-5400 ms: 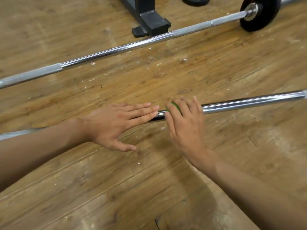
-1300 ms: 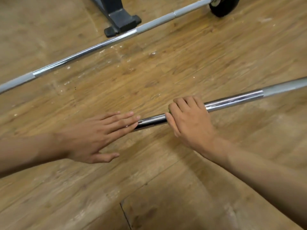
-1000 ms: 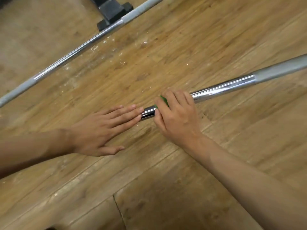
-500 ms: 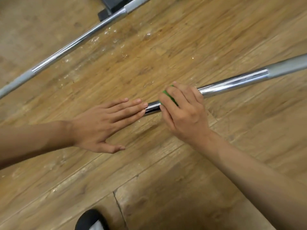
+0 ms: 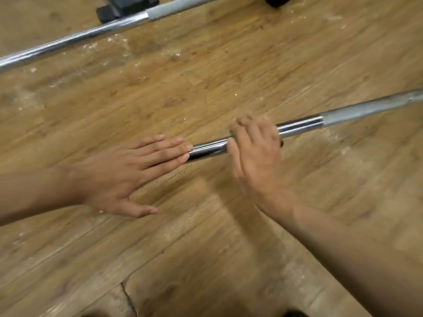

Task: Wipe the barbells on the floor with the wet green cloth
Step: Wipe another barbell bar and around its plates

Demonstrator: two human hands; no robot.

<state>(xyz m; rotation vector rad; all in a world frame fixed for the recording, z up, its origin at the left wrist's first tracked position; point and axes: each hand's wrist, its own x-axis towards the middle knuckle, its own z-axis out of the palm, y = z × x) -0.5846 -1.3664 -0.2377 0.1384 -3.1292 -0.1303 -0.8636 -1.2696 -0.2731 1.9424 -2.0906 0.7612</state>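
Note:
A chrome barbell bar [image 5: 299, 128] lies on the wooden floor and runs from the middle of the view up to the right edge, where its surface turns matte grey. My right hand [image 5: 254, 154] curls over this bar and grips the green cloth [image 5: 232, 134], of which only a thin green edge shows by the fingers. My left hand [image 5: 128, 172] lies flat with straight fingers on the same bar, just left of a bare shiny stretch [image 5: 208, 148]. The bar under my left hand is hidden.
A second barbell bar [image 5: 75, 38] lies farther away across the upper left. A black rack foot [image 5: 127, 6] sits behind it at the top edge. White specks and wet marks dot the wooden floor [image 5: 206, 76] between the two bars.
My right hand with the cloth has slid right along the bar, uncovering more chrome between my hands. My left hand stays flat on the bar. The view has shifted a little.

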